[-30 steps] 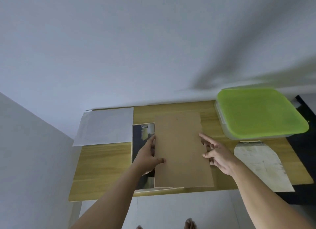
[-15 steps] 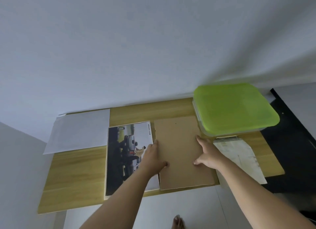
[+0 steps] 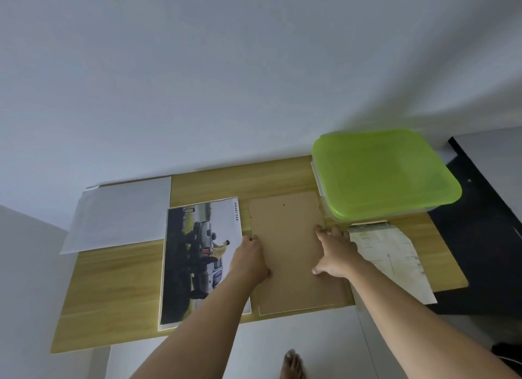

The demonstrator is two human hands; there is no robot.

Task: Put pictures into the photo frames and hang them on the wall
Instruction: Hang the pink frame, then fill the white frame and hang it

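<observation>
Head view, looking down on a wooden desk (image 3: 113, 294) set against a pale wall (image 3: 254, 81).

**Change since approx. 1 s ago:** the brown backing board (image 3: 291, 251) had slid toward 3 o'clock. Then it covered nearly all of the picture (image 3: 195, 260), w/ only a dark strip showing. At this moment the picture, a car scene, lay fully uncovered at 9 o'clock of the board. A thin strip of desk showed between their far ends. The board's far R corner had come up just beside the green-lidded box (image 3: 387, 175) at 2 o'clock; touching or not, cannot tell.

**Judged from this:** the picture was freed and ready for handling, but nothing was framed or hung yet. A pale rim (image 3: 161, 294) ran along the picture's L and near edges; what it belonged to, cannot tell.

**Hands:**
- L hand (image 3: 250, 258) lay across the seam between picture and board. Its fingers were fairly straight, pointing to 12 o'clock, w/ the thumb on the board's L margin. It held nothing, only rested.
- R hand (image 3: 336, 254) was spread wide. Fingertips and thumb pressed the board's R margin, w/ the palm over its edge; no grip.

**Also there:**
- White sheet (image 3: 118, 212) at 10 o'clock.
- Printed paper (image 3: 392, 260) at 3 o'clock, its far end by the box.
- Bare foot (image 3: 292, 364) at 6 o'clock.
</observation>
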